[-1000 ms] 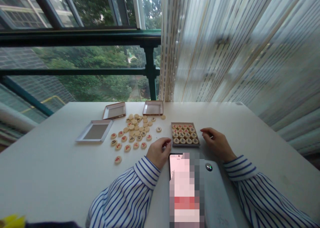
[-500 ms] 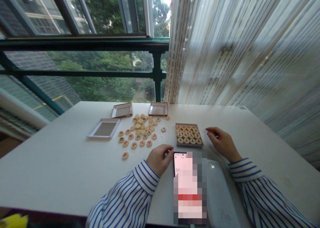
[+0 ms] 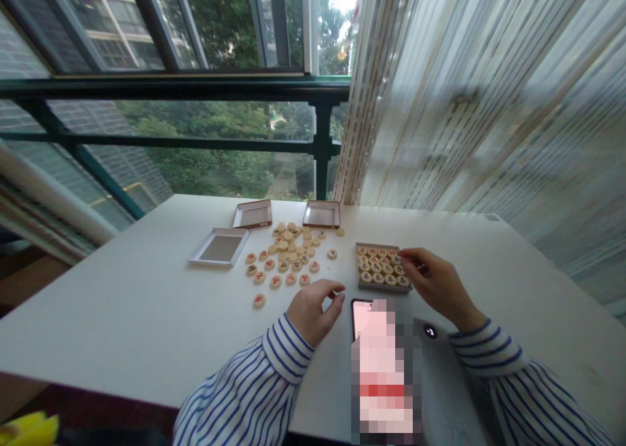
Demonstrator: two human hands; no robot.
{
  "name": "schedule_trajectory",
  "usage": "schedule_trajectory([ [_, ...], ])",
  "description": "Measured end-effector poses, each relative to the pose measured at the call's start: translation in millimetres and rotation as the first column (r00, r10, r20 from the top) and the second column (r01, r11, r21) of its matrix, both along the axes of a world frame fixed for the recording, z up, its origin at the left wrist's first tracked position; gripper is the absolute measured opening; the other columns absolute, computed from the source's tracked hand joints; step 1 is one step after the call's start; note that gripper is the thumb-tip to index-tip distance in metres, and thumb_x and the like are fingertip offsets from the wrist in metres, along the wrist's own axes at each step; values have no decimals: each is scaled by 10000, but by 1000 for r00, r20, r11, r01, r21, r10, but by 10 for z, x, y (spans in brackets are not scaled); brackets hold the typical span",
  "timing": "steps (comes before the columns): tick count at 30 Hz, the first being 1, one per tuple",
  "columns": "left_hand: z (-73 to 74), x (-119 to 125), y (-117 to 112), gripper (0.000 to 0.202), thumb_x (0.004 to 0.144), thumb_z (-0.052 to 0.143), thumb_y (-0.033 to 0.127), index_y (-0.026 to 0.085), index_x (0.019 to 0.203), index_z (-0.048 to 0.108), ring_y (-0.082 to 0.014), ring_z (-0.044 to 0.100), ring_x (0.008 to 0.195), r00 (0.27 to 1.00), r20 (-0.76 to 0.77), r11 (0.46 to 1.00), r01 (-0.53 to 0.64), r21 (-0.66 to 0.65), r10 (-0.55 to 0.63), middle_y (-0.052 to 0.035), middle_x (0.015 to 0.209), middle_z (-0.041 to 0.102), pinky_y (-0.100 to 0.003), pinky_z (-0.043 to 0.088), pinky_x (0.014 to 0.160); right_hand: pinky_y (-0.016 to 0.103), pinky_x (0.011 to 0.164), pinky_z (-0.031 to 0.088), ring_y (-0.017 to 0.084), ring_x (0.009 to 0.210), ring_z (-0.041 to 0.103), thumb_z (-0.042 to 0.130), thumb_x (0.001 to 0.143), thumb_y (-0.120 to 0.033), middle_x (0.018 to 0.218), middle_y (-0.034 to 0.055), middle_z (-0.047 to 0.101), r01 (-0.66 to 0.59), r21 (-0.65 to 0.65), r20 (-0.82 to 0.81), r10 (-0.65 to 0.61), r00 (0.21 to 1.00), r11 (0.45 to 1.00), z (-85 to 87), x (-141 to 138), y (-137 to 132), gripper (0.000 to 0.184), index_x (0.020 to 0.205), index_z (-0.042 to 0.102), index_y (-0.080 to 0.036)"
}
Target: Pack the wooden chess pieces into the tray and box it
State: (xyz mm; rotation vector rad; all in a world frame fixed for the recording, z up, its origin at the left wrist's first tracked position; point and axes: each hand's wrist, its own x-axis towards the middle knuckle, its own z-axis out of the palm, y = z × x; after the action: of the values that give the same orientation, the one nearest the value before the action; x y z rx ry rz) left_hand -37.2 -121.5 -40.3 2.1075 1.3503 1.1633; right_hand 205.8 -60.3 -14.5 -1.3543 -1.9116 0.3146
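Note:
My right hand [image 3: 437,284] is at the right side of a shallow box [image 3: 384,288] packed with rows of round xiangqi pieces [image 3: 374,261] marked in red and black. Its fingertips reach the box's right edge, near the upper corner, thumb and forefinger apart. No piece shows in that hand. My left hand [image 3: 317,309] hovers or rests over the white table, left of the phone [image 3: 379,348]. Its fingers are curved with a gap to the thumb, holding nothing. Loose xiangqi pieces [image 3: 291,247] lie beyond it, some face up, others showing blank backs.
A white-rimmed tray or lid [image 3: 210,262] and two more shallow box parts [image 3: 252,222] lie behind the loose pieces. A grey flat device [image 3: 445,374] sits right of the phone. Window railing [image 3: 195,90] and a curtain [image 3: 464,94] border the table [image 3: 161,315].
My right hand has moved left to the box's right edge from the table beside it. My left hand's thumb and fingers have parted slightly. The view has shifted left.

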Motion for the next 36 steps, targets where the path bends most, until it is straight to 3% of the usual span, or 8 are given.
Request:
schedule_trajectory([
  [7, 127, -232, 67, 149, 786, 522, 210, 156, 877, 626, -131, 625, 692, 995, -47, 994, -82, 77, 85, -47, 797, 685, -263, 507, 691, 277, 627, 469, 152, 667, 588, 507, 810, -277, 784, 51, 649, -110, 37, 68, 107, 992, 993, 199, -284, 10, 181, 896, 618, -164],
  [19, 364, -699, 425, 214, 790, 516, 309, 168, 899, 635, -139, 626, 708, 941, -99, 946, -319, 64, 324, -38, 822, 680, -264, 499, 686, 261, 653, 435, 143, 692, 575, 495, 808, -215, 809, 50, 644, -228, 110, 181, 206, 962, 967, 443, -758, 144, 171, 911, 617, -153],
  [28, 213, -979, 554, 243, 762, 526, 339, 165, 890, 636, -144, 629, 686, 910, -51, 911, -412, -25, 411, -41, 808, 680, -266, 507, 672, 247, 625, 407, 132, 671, 547, 483, 803, -194, 764, 35, 623, -275, 105, 191, 252, 949, 956, 509, -1067, 262, 179, 906, 623, -154],
  [36, 132, -1165, 529, 241, 752, 529, 316, 173, 916, 631, -156, 632, 738, 883, -150, 886, -458, -71, 445, -47, 863, 684, -288, 496, 717, 238, 607, 389, 126, 659, 530, 495, 784, -181, 759, 33, 609, -328, 79, 212, 305, 928, 941, 486, -1345, 362, 173, 893, 626, -149],
])
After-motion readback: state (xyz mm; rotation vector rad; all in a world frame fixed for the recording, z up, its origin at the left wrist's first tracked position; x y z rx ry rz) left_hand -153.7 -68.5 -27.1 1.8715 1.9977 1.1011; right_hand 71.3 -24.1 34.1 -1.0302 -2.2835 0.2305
